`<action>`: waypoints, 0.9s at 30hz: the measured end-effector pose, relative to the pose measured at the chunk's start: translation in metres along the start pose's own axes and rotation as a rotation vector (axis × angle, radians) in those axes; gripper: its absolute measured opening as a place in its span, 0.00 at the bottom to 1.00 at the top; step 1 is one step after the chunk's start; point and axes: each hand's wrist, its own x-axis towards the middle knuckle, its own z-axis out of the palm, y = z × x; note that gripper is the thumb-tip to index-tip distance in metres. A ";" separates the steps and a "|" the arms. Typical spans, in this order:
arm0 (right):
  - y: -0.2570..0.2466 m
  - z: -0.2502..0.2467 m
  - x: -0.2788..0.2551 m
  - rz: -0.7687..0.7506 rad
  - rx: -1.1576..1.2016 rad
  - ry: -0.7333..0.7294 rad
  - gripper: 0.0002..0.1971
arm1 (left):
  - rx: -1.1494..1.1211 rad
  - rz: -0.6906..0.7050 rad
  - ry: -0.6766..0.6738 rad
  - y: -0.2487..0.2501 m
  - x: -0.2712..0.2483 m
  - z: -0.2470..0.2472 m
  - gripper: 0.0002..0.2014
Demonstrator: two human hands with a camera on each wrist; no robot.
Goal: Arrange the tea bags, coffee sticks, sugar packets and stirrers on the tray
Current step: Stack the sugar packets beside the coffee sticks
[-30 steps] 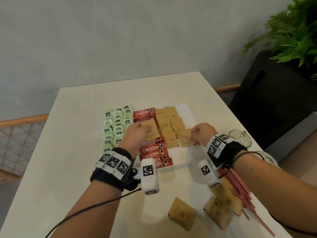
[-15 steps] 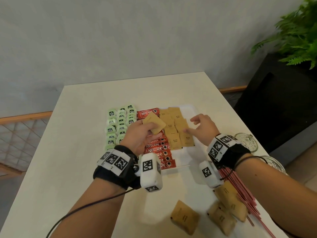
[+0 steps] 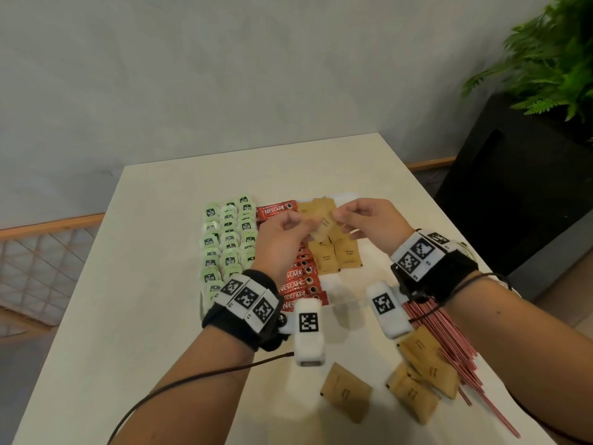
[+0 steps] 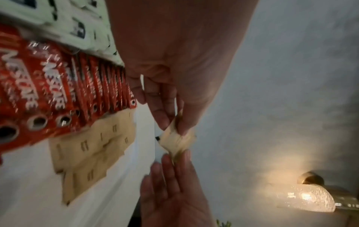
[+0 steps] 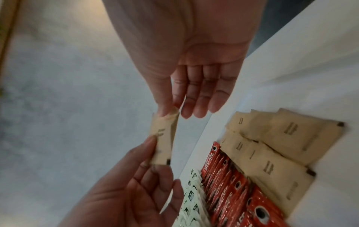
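A pale cream table [image 3: 134,284] stands against a grey plastered wall [image 3: 224,75], its far edge close to the wall. A wooden rail with lattice [image 3: 41,248] runs at the left. At the right a dark planter [image 3: 519,187] holds a fern [image 3: 552,56]. In the left wrist view a lit wall lamp [image 4: 309,198] glows on that wall.

A white tray [image 3: 349,277] sits toward the table's far right part. On it, from its left edge: green tea bags [image 3: 227,239] in rows, red coffee sticks [image 3: 300,284] in a column, then brown sugar packets [image 3: 337,258] in two columns.

Above the tray's far edge both hands hold one sugar packet [image 3: 325,226] in the air. The left hand [image 3: 282,239] pinches one end between thumb and forefinger; the right hand [image 3: 372,223] pinches the other end, its remaining fingers [image 5: 202,92] loosely extended.

Near the table's near right corner lie loose packets [image 3: 414,380] and a bundle of red stirrers [image 3: 449,354], off the tray. Glass items [image 3: 465,248] stand at the right edge, partly hidden by the right wrist.
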 end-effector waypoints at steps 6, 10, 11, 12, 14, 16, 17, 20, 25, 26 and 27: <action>0.016 0.003 -0.001 0.075 -0.043 -0.027 0.10 | 0.153 0.021 -0.026 -0.020 -0.001 0.008 0.06; 0.036 -0.001 0.000 0.177 -0.596 -0.136 0.09 | 0.703 -0.013 -0.092 -0.032 0.007 0.001 0.11; 0.039 0.001 0.000 0.205 -0.651 -0.170 0.09 | 0.801 0.007 -0.079 -0.032 0.008 0.001 0.11; 0.041 0.003 0.001 0.219 -0.647 -0.184 0.10 | 0.879 0.038 -0.062 -0.031 0.009 0.001 0.11; 0.045 0.008 0.005 0.224 -0.614 -0.167 0.15 | 0.972 0.095 -0.048 -0.031 0.011 0.003 0.12; 0.046 0.013 0.010 0.227 -0.603 -0.151 0.18 | 1.030 0.148 -0.059 -0.033 0.012 0.004 0.13; 0.047 0.015 0.011 0.229 -0.594 -0.148 0.18 | 1.059 0.172 -0.067 -0.034 0.012 0.005 0.13; 0.048 0.018 0.014 0.186 -0.613 -0.122 0.19 | 1.146 0.224 -0.090 -0.036 0.012 0.006 0.14; 0.054 -0.004 0.017 0.111 -0.590 0.012 0.13 | 1.274 0.241 -0.184 -0.037 0.013 0.010 0.14; 0.056 -0.007 0.017 0.117 -0.613 -0.003 0.15 | 1.304 0.240 -0.206 -0.038 0.013 0.013 0.14; 0.058 -0.008 0.017 0.126 -0.638 -0.030 0.16 | 1.331 0.236 -0.234 -0.038 0.013 0.016 0.15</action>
